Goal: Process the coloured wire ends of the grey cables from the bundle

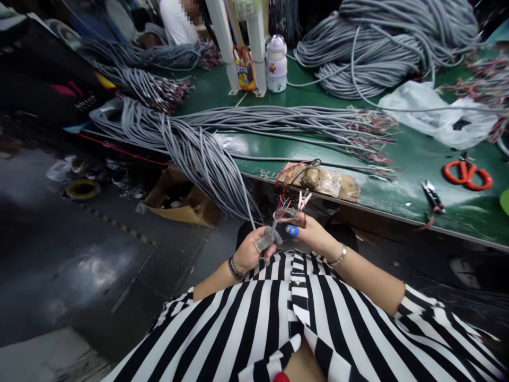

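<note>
The left hand is holding a thin, round, grey-sheathed cable in a tight grip, its end standing up out of the fingers. That end's long axis is pointing away from the body and slightly right, and its fan of thin coloured wires is spreading just beside the right hand. The right grip is looking narrow; whether it is pinching a wire, I cannot tell. Both hands are hovering above the lap, just short of the green bench's edge. A hanging bundle of grey cables is crowding the left; the right is offering more room.
</note>
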Available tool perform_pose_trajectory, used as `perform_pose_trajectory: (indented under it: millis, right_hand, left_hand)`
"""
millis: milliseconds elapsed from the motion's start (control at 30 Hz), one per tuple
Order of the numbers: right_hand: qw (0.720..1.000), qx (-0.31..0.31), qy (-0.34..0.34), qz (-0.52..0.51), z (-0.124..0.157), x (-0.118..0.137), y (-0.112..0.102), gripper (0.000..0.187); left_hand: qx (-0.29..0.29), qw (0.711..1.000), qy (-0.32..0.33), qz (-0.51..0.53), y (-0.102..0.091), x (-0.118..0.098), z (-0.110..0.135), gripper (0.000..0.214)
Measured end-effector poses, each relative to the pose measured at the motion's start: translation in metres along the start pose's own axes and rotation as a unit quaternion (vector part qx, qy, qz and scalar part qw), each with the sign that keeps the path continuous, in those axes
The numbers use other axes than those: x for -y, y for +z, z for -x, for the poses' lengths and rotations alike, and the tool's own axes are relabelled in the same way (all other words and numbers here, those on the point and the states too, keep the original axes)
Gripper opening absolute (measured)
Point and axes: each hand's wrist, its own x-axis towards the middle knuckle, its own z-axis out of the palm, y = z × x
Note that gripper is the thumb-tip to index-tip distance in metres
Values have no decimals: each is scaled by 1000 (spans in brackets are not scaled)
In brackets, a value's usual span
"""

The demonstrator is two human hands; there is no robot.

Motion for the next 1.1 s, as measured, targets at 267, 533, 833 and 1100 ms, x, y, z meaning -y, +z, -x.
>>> perform_pose_trajectory:
  millis: [267, 533, 833, 1100]
  right_hand:
    - [994, -96, 33, -39, -6, -5, 13, 38]
    - [994, -102, 14, 20, 11, -8, 0, 36]
    - [944, -280, -69, 160, 48, -15, -51, 23]
    - [845, -154, -211, 466, 68, 24, -39, 45]
  left_hand:
    - [-10, 999, 3, -33, -5, 8, -5, 45]
    - [-39, 993, -18, -109, 10, -15, -15, 43]
    - [-84, 795, 293, -525, 8, -11, -20, 21]
    - [-42, 634, 382, -671, 10, -5, -24, 15]
